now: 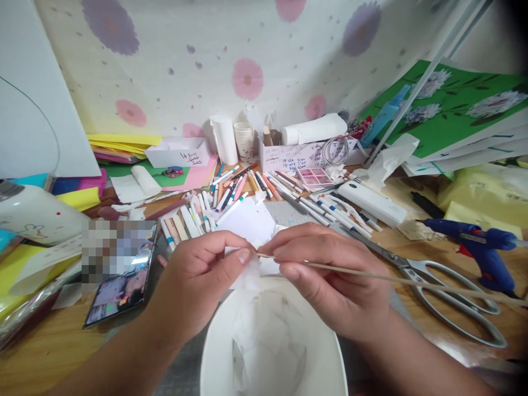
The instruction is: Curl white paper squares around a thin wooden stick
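Left hand (198, 275): grip clamped on tissue (248, 275), which hangs over the bin (325, 352); right hand (342, 269): grip pinched on stick (412, 281) near one end, tip at the left thumb, rest running right over the scissors (406, 264); scraps (268, 352) in bin; glue gun (484, 242) right on surface (41, 357), phone (130, 283) left, markers (231, 209) behind.

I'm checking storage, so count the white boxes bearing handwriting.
2: the left box, left of the paper cups, and the right box, right of them. Others may be hidden.
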{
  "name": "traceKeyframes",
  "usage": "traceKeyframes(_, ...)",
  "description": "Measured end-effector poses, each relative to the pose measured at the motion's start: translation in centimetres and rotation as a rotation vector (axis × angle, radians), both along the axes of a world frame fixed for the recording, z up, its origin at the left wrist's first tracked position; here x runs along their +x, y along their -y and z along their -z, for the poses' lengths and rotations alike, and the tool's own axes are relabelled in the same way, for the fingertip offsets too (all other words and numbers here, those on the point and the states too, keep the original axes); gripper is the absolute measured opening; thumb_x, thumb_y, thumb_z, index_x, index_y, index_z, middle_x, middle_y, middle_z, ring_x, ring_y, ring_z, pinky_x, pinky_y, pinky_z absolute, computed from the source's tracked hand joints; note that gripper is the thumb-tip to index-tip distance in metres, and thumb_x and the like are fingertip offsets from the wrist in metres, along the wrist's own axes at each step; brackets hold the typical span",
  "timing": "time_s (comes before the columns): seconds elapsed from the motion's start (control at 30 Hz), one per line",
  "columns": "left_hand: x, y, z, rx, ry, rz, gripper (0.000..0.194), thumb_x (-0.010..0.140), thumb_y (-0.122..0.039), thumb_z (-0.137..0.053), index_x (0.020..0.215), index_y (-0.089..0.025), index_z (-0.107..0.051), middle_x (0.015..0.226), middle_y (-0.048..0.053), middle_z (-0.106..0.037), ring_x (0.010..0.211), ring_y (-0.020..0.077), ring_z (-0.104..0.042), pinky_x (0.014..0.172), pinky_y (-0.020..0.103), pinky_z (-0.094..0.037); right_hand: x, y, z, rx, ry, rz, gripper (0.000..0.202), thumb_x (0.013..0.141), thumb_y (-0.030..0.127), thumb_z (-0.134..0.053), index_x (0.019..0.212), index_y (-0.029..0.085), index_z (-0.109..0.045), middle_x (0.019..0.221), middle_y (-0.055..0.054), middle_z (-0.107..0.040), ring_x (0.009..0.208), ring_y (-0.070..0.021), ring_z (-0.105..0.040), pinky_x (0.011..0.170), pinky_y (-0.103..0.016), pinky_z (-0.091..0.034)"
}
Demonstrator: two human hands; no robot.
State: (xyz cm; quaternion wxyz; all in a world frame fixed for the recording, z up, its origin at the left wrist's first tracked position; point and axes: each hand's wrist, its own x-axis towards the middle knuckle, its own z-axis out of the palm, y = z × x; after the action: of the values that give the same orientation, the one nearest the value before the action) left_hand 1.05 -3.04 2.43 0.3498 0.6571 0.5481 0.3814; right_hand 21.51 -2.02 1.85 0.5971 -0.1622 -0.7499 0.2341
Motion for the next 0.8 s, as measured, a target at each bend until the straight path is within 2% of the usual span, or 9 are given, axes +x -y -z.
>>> traceKeyframes(0.23, -0.4, 0.1, 1.0, -0.057, 0.162, 0.038, 0.023, 0.088, -0.04, -0.068, 0.073, -0.024, -0.075, 0.061, -0.002, -0.06, 0.058, 0.015, -0.052, 0.055, 0.026, -0.04, 0.1, 0.1, 0.1, 0.004, 0.065, -0.033, 0.013, 0.091, 0.005, -0.069, 0.101, 0.012, -0.076, 0.095, -0.013, -0.082, 0.093, -0.0172, -0.079, 0.087, -0.025, -0.066)
traceKeyframes(0.33, -0.4, 0.1, 1.1, -0.047, 0.154, 0.032, 0.022, 0.087, -0.039, -0.068, 0.074, -0.024, -0.076, 0.059, -0.003, -0.057, 0.055, 0.0141, -0.049, 0.053, 0.025, -0.038, 0.0, 0.1, 0.0, 0.009, 0.063, -0.014, 0.014, 0.09, 0.003, -0.07, 0.1, 0.01, -0.076, 0.095, -0.014, -0.082, 0.094, -0.0174, -0.079, 0.088, -0.024, -0.065)
traceKeyframes(0.57, 0.1, 0.0, 0.4, 0.011, 0.057, 0.001, 0.022, 0.084, -0.034, -0.065, 0.07, -0.022, -0.076, 0.061, -0.002, -0.064, 0.058, 0.0162, -0.057, 0.055, 0.025, -0.043, -0.3, 0.0, 0.3, 0.001, 0.025, 0.024, 0.018, 0.089, 0.002, -0.069, 0.101, 0.014, -0.076, 0.092, -0.011, -0.083, 0.091, -0.0194, -0.079, 0.083, -0.03, -0.067)
traceKeyframes(0.8, -0.1, 0.2, 0.6, -0.038, 0.133, 0.01, 0.023, 0.085, -0.038, -0.066, 0.069, -0.023, -0.072, 0.055, -0.003, -0.056, 0.053, 0.0143, -0.048, 0.05, 0.025, -0.035, -0.3, 0.1, 0.4, -0.053, -0.023, -0.019, 0.013, 0.09, 0.004, -0.071, 0.098, 0.011, -0.077, 0.091, -0.014, -0.082, 0.089, -0.0193, -0.079, 0.083, -0.03, -0.067)
